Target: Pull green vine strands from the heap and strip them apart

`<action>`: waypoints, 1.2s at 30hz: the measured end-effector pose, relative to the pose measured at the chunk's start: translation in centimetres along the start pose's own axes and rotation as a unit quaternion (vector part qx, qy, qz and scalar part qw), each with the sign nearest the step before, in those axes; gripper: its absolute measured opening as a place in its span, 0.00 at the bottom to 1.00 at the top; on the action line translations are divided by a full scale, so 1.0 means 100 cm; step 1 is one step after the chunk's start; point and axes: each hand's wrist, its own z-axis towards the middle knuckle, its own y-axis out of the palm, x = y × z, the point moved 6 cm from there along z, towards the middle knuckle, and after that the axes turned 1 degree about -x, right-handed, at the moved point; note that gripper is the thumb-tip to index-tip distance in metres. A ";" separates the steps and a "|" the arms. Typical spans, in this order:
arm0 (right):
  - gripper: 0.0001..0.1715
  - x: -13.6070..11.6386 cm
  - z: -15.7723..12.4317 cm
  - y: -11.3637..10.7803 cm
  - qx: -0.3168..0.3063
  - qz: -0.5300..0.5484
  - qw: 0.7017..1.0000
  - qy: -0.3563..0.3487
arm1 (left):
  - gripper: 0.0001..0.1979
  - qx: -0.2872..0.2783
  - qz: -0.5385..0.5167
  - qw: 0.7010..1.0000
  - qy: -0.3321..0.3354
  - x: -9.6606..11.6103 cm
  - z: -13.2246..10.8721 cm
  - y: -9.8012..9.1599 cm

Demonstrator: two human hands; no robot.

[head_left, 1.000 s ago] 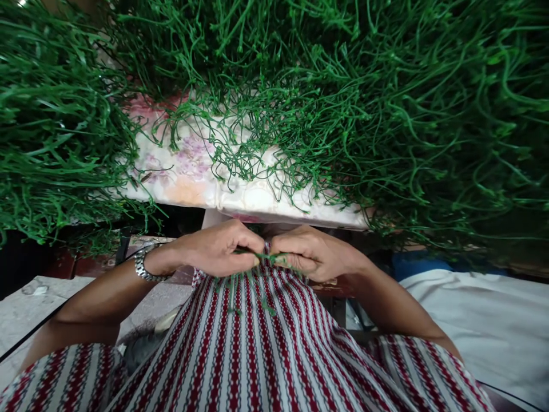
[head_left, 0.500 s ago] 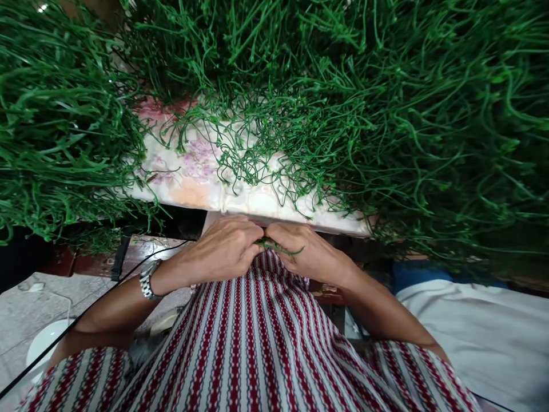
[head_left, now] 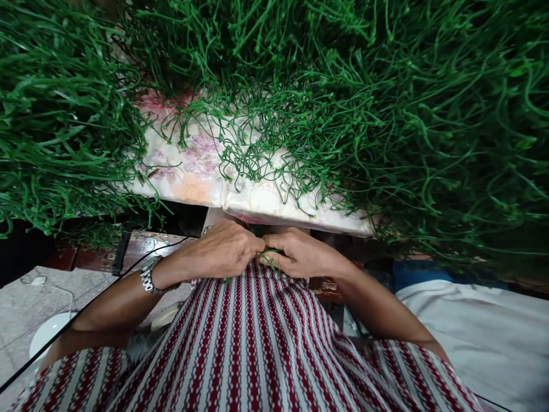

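Head view:
- Desk [head_left: 263, 197], one: pale cover printed with pink, lilac and orange flowers; front edge facing the wearer.
- Left hand [head_left: 227, 249], one: bare, just before the desk's front edge, fingers curled and clamped on green stems [head_left: 267, 261], a few ends showing beneath.
- Right hand [head_left: 302, 252], one: also before that edge, thumb and forefinger pinched on the same stems; the fingertips of both hands meet. I cannot make out how many stems they hold.
- Large green heap [head_left: 420, 126], one: tangled, on the desk's back and right, spilling past its front edge at right.
- Smaller green heap [head_left: 64, 126], one: on the desk's left, overhanging the front.
- Wristwatch [head_left: 149, 276], one: metal band, left wrist, below the desk's edge.
- Garment [head_left: 240, 343], one: red, white and dark stripes, in front of the desk.
- White cloth [head_left: 476, 332], one: below the desk's right end.
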 end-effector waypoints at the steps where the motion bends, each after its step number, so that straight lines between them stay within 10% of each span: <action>1: 0.17 0.000 0.001 0.002 -0.004 0.040 0.999 -0.015 | 0.12 -0.005 -0.019 1.000 0.016 0.001 0.000 0.000; 9: 0.24 -0.014 -0.001 -0.001 0.157 0.318 0.923 -0.150 | 0.13 0.119 -0.320 0.923 0.179 0.008 -0.006 -0.017; 19: 0.30 -0.011 -0.006 -0.006 0.208 0.432 0.858 -0.186 | 0.13 0.106 -0.477 0.860 0.146 -0.002 -0.010 -0.009; 28: 0.22 -0.006 -0.017 -0.041 0.327 0.233 0.916 -0.016 | 0.08 0.320 -0.446 0.836 -0.018 -0.021 0.003 -0.028; 36: 0.13 0.002 -0.007 -0.033 0.285 0.109 0.949 0.076 | 0.04 0.383 -0.512 0.763 -0.094 -0.030 0.009 -0.008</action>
